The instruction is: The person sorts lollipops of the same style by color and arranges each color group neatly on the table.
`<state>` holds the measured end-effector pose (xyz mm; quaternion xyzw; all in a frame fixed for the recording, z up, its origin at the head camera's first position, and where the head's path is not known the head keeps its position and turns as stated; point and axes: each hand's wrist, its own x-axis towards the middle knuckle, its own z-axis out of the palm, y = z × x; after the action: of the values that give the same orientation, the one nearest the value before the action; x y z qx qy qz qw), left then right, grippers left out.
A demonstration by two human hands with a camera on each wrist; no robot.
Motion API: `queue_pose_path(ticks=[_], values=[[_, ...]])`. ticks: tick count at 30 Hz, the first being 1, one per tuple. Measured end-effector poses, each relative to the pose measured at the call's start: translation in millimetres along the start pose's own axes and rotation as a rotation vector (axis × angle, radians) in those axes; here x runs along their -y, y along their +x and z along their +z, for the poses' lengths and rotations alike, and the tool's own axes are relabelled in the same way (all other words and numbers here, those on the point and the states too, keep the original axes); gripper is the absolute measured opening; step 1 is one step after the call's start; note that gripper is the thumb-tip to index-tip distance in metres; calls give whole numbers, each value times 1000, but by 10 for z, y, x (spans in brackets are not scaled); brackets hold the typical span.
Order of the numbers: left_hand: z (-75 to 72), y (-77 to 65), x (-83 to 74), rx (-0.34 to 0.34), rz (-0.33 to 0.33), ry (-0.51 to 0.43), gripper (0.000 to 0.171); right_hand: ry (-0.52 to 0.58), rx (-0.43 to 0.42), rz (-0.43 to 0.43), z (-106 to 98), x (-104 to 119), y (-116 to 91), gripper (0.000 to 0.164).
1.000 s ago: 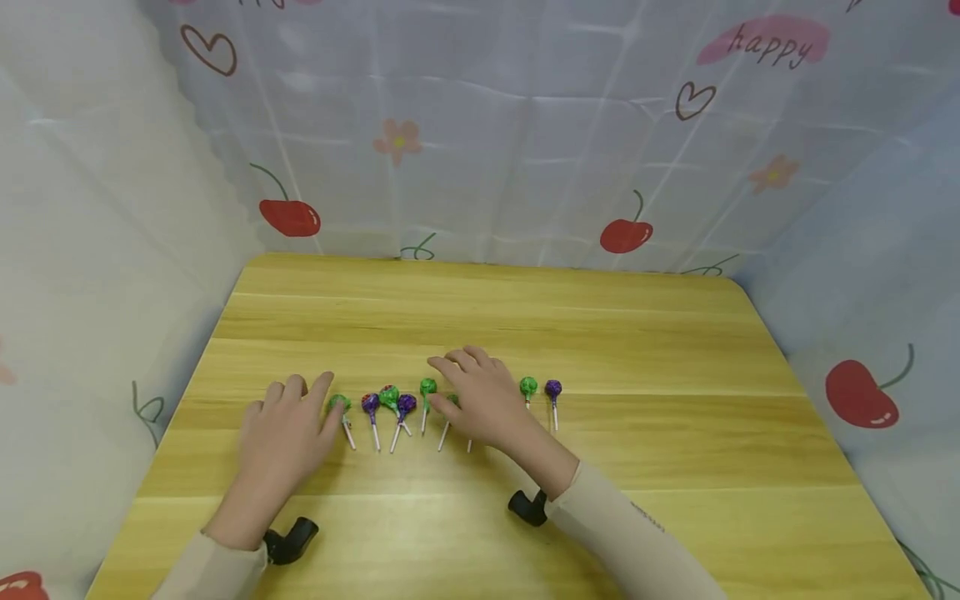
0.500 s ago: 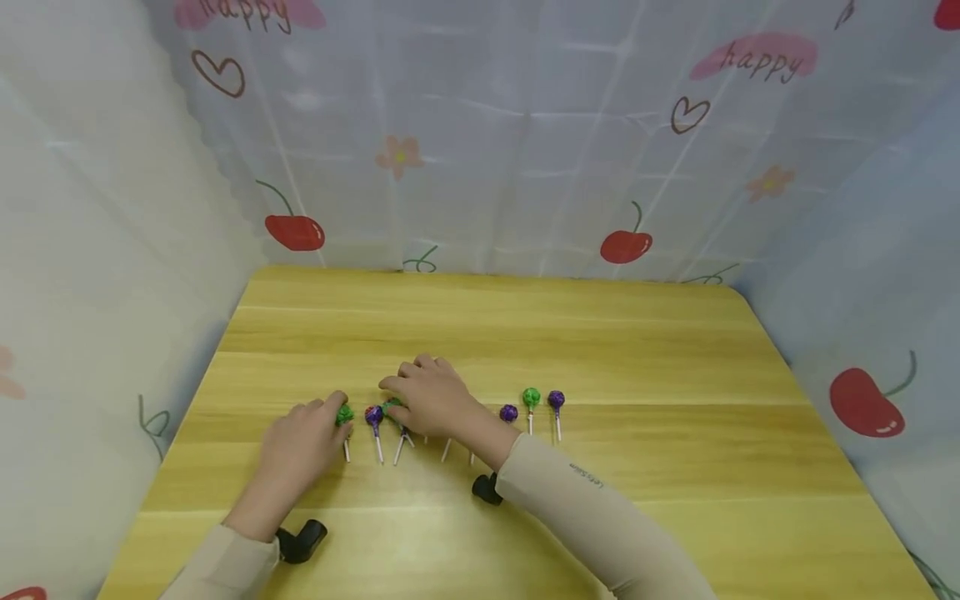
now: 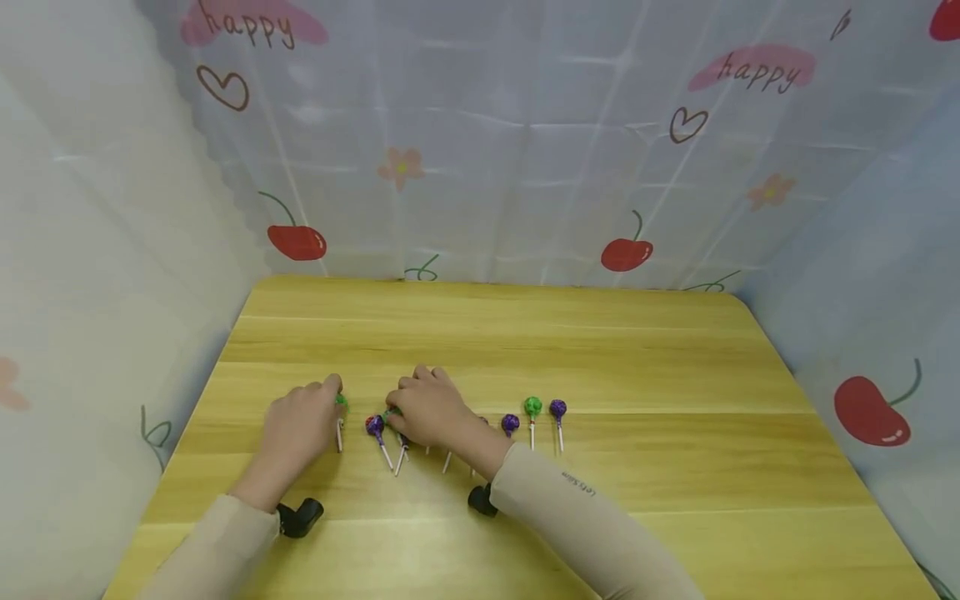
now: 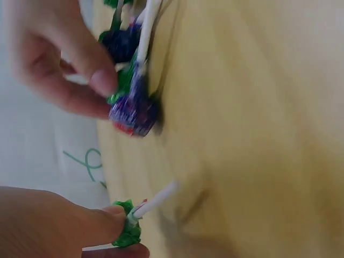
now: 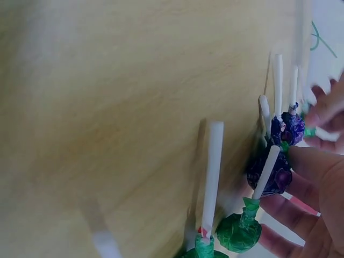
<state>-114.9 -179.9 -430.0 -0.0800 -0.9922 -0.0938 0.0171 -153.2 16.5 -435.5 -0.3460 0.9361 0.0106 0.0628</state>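
In the head view my left hand (image 3: 300, 425) pinches a green-wrapped lollipop (image 3: 341, 403) by its head; the left wrist view shows thumb and finger on the green wrapper (image 4: 128, 239), its white stick tilted up off the wood. My right hand (image 3: 427, 408) reaches into the bunch to the right. There its thumb and fingertip pinch another green lollipop (image 4: 124, 83), partly hidden behind a purple lollipop (image 4: 134, 114). That purple one (image 3: 375, 426) lies between the two hands. Further lollipops, such as a green one (image 5: 239, 232), lie beneath the right hand and are partly covered by it.
To the right of the right hand, a purple lollipop (image 3: 510, 423), a green one (image 3: 532, 406) and another purple one (image 3: 558, 408) lie in a row on the wooden table (image 3: 637, 500). A printed curtain (image 3: 495, 192) hangs behind the table's back edge.
My right hand has moved left from the middle of the row into the bunch and taken hold of a green lollipop. The left hand has closed on the leftmost green lollipop and shifted it slightly.
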Motion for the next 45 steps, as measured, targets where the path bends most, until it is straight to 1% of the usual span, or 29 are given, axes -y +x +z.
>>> queue_pose_path(ticks=[3, 6, 10, 15, 21, 25, 31, 34, 38, 45], values=[[-44, 163, 51, -39, 27, 29, 17, 6, 6, -1, 15, 4, 8, 27], [-46, 325, 110, -33, 34, 31, 17, 14, 8, -7, 24, 10, 16, 25], [10, 490, 190, 17, 34, 31, 20, 25, 11, -7, 35, 15, 29, 23], [85, 602, 249, 74, 25, 29, 19, 32, 15, 6, 29, 16, 39, 20], [112, 623, 274, 84, 3, 9, 21, 47, 17, 12, 7, 24, 59, 19], [131, 625, 278, 81, -14, -8, 22, 68, 5, 26, -49, -26, 104, 23], [140, 626, 278, 86, -38, -30, 22, 60, -24, 87, -197, -139, 298, 28], [131, 619, 279, 87, -41, -35, 22, 72, -25, 132, -244, -174, 411, 27], [127, 606, 281, 82, -34, -41, 23, 79, -2, 174, -253, -190, 516, 27], [155, 613, 312, 73, -37, -28, 27, 87, 26, 207, -219, -175, 594, 27]])
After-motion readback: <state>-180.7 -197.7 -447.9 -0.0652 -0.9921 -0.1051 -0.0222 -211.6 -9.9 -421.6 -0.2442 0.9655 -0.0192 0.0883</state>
